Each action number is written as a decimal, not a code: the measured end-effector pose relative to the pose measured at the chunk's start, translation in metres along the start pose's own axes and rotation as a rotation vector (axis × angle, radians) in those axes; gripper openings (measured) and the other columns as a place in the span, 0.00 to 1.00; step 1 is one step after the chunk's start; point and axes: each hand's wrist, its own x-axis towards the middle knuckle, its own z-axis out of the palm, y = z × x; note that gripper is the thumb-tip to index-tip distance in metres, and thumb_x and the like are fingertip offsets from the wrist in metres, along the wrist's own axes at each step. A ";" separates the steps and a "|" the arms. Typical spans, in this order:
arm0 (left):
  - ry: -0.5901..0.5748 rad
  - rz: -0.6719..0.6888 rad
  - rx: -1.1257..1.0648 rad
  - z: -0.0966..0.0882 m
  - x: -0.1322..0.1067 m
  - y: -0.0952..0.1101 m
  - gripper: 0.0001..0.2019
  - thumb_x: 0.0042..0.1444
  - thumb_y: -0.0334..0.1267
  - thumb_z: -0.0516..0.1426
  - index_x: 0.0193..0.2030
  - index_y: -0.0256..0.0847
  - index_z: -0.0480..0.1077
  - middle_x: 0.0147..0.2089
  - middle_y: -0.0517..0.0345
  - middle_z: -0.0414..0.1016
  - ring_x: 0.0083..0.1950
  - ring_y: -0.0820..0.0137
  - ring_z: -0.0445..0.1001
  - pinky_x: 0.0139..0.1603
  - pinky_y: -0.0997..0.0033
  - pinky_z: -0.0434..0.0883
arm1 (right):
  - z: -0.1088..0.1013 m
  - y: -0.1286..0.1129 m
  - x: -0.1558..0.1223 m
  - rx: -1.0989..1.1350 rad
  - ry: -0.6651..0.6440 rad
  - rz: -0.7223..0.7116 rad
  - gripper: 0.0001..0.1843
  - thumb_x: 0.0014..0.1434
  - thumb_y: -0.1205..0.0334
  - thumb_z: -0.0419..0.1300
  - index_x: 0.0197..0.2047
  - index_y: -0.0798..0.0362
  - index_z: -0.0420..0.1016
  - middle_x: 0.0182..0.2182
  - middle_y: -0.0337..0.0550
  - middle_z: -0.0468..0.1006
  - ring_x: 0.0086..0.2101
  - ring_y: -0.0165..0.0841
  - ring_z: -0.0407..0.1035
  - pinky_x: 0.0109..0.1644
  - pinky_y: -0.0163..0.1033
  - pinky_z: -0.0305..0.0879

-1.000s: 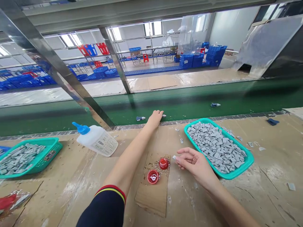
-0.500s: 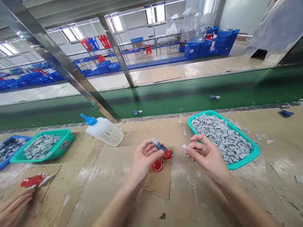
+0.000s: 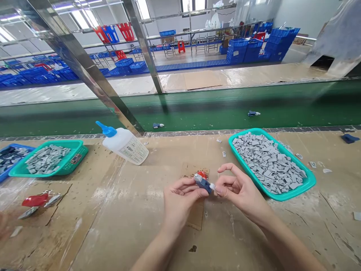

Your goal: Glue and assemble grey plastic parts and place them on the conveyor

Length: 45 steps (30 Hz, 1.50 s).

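Note:
Between the thumb and fingers of my left hand [image 3: 180,197] is a dark blue plastic part [image 3: 203,183] with a light grey tip at its upper left end. My right hand [image 3: 239,190] pinches a small whitish piece [image 3: 212,186] against the blue part's right end. How far the two fit together I cannot tell. Behind the fingers shows a red cup [image 3: 202,174], partly hidden, on a strip of cardboard [image 3: 196,218]. Close to my right hand stands a teal basket [image 3: 309,183] filled with small grey plastic pieces [image 3: 267,162].
A white squeeze bottle [image 3: 126,146] with a blue nozzle leans at the left. Beyond it are another teal basket [image 3: 82,153] and a blue tray [image 3: 5,174]. A red object [image 3: 35,200] lies near a co-worker's blurred hand. Blue parts lie on the green belt [image 3: 197,109].
My hands have come together, bringing the whitish piece from the right up to the blue part's end. The co-worker's hand has drawn back left from the red object. The view has shifted.

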 end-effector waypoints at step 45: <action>0.046 0.340 0.117 -0.019 0.013 -0.006 0.15 0.55 0.38 0.58 0.49 0.47 0.65 0.50 0.54 0.72 0.49 0.66 0.74 0.52 0.65 0.69 | -0.104 0.015 0.003 -1.467 0.721 0.030 0.09 0.55 0.61 0.57 0.30 0.51 0.78 0.32 0.53 0.74 0.37 0.48 0.62 0.38 0.49 0.57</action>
